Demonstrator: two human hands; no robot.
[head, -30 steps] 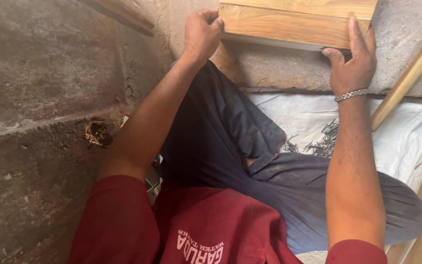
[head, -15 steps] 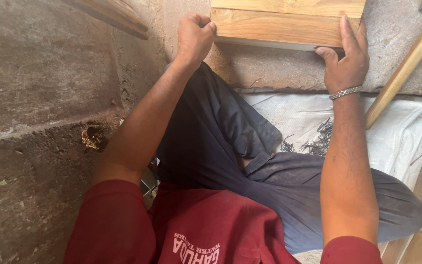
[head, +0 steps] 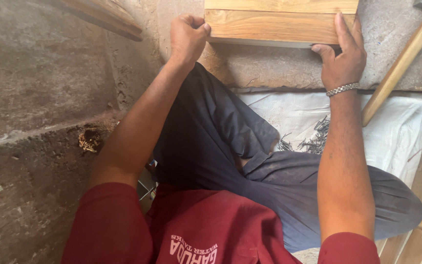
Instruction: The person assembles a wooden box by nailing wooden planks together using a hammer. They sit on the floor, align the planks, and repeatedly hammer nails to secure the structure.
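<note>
- Head view: I look down and see a wooden board piece [head: 279,22] at 12 o'clock, lying on the stone floor [head: 40,88].
- My left hand [head: 187,35] is curled tight on the board's left end, at 11 o'clock.
- My right hand [head: 343,57] grips the right end at 1 o'clock, thumb under the near edge, fingers up the side.
- I think it goes best if both hands hold evenly, so the board stays flat and does not tip.
- A silver bracelet [head: 342,89] sits on the right wrist.
- A white sack sheet [head: 396,132] lies at 3 o'clock, with a pile of small nails [head: 308,139] on it, near my bent knee in dark trousers [head: 230,146].
- A thin wooden stick [head: 401,63] leans at 2 o'clock, just beside the right hand. It could get bumped.
- Another plank [head: 101,17] pokes in at 10 o'clock, well apart from the board.
- The nails are sharp, so I would keep my arms above them.
</note>
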